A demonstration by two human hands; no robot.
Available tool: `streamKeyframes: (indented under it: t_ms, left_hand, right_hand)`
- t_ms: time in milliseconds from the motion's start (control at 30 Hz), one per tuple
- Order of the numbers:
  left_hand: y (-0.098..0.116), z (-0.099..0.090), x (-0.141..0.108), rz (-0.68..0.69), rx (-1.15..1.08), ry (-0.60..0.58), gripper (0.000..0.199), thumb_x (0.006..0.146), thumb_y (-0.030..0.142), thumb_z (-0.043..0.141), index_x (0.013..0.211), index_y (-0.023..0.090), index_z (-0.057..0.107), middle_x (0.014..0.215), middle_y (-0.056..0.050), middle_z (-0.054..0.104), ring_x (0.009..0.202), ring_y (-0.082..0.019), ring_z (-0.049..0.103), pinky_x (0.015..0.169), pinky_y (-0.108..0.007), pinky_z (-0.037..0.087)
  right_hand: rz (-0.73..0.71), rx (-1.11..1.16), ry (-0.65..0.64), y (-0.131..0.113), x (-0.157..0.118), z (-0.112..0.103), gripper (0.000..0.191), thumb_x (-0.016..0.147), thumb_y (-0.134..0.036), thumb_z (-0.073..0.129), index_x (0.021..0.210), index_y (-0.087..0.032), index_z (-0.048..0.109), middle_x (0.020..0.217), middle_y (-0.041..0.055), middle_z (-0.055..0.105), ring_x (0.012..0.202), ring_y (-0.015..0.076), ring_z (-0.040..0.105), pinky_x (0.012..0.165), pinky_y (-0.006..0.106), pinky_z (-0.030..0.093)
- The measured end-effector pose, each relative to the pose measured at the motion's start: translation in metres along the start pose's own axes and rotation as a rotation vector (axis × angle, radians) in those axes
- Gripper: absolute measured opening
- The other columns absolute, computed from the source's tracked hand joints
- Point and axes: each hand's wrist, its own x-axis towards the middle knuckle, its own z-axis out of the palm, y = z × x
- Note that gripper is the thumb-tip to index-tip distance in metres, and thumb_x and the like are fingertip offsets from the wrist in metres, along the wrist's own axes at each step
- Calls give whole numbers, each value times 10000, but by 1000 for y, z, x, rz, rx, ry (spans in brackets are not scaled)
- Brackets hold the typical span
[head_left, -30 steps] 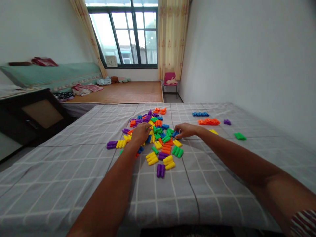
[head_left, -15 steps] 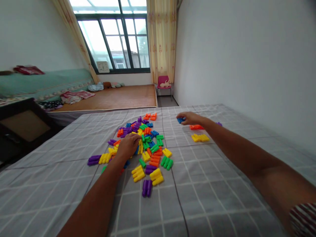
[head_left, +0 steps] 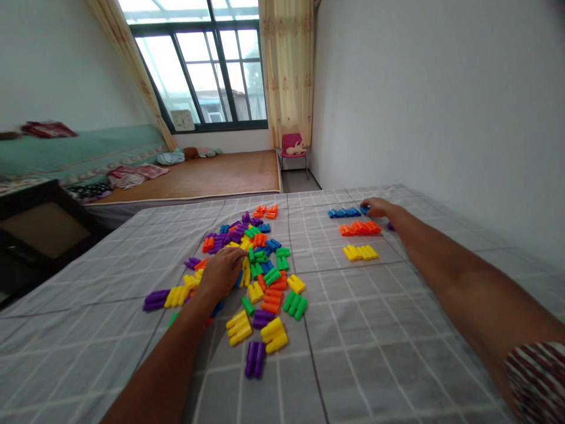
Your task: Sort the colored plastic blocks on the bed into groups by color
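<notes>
My right hand point(head_left: 376, 207) is at the far right of the bed, its fingers closed on a blue plastic building block point(head_left: 364, 209). That block is at the right end of a row of blue blocks point(head_left: 344, 213). Nearer to me lie a row of orange blocks point(head_left: 359, 228) and a shorter yellow group point(head_left: 361, 253). My left hand point(head_left: 224, 268) rests over the mixed pile, fingers drawn together beside a green block point(head_left: 257, 255); what they pinch, if anything, is hidden. Purple blocks point(head_left: 255, 359) and yellow blocks point(head_left: 274, 335) lie at the pile's near end.
The blocks lie on a grey checked bedsheet point(head_left: 375, 353). A purple block point(head_left: 391, 226) shows partly behind my right forearm. White wall point(head_left: 441, 106) runs along the right. Beyond are a second bed point(head_left: 220, 171), a pink chair point(head_left: 292, 141) and a dark cabinet point(head_left: 39, 229).
My right hand has moved to the right along the blue row, uncovering the blue and orange blocks. My left hand stays over the pile. The view has shifted slightly.
</notes>
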Motion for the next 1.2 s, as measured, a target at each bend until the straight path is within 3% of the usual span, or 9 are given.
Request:
streamKeyframes:
  t_ms: [200,400,533,667,767,833,967,1067,1200]
  left_hand:
    - [0,0,-1,-7,-13,0,324,881,226,437,1062,222,705,1147,-54,697,1090,-223,618,971,-363,483]
    - [4,-3,-2,-48,-2,9,319,907,246,431,1076,224,700,1155,-51,680,1082,-202,607,967,-335,479]
    - [6,-7,-3,-117,58,-24,308,891,218,460,1055,253,719,1166,-39,674,1093,-201,593,962,-324,472]
    - [6,-10,-6,-159,104,-35,337,901,199,438,1066,266,724,1168,-40,672,1102,-203,583,964,-330,460]
    - [5,-10,-7,-169,115,-40,339,905,204,434,1062,269,727,1166,-44,673,1111,-210,579,956,-338,459]
    - [5,-10,-7,-166,122,-40,340,915,224,426,1069,275,725,1168,-46,673,1111,-218,578,931,-344,469]
    - [6,-9,-7,-165,132,-44,346,924,243,421,1098,286,716,1176,-54,672,1107,-221,580,907,-346,475]
    - [7,-9,-7,-154,132,-57,337,917,243,432,1073,288,726,1174,-60,675,1111,-233,577,909,-359,473]
    - [7,-8,-6,-140,124,-57,337,906,236,437,1063,282,731,1155,-71,684,1109,-257,579,904,-396,472]
  right_hand:
    - [-9,25,19,-1,0,3,607,665,-102,668,1270,-150,647,1225,129,676,1049,265,656,857,308,513]
    - [-18,-38,193,-18,-12,-22,599,728,-62,592,1326,-96,580,1318,173,608,1099,259,635,922,333,497]
    - [-275,125,276,-96,-34,-36,414,833,-129,522,1230,-153,640,1198,99,687,974,208,679,884,319,512]
    - [-643,252,112,-210,-74,-26,267,869,-222,555,1098,-200,690,1047,42,739,890,172,690,808,273,516]
    - [-752,245,112,-278,-94,-10,296,865,-273,601,1139,-189,676,1095,76,724,933,189,682,813,278,508]
    - [-749,225,140,-303,-97,-2,338,843,-277,640,1163,-173,667,1111,100,716,963,209,675,827,290,504]
    - [-591,331,123,-305,-84,4,327,850,-194,603,1173,-187,656,1092,67,723,884,167,689,777,246,513]
    - [-428,423,16,-277,-70,3,324,879,-177,554,1190,-179,645,1074,57,731,796,138,696,713,222,528]
    - [-389,280,18,-241,-60,-1,259,864,-200,599,1102,-195,702,1140,65,717,930,182,691,854,277,523]
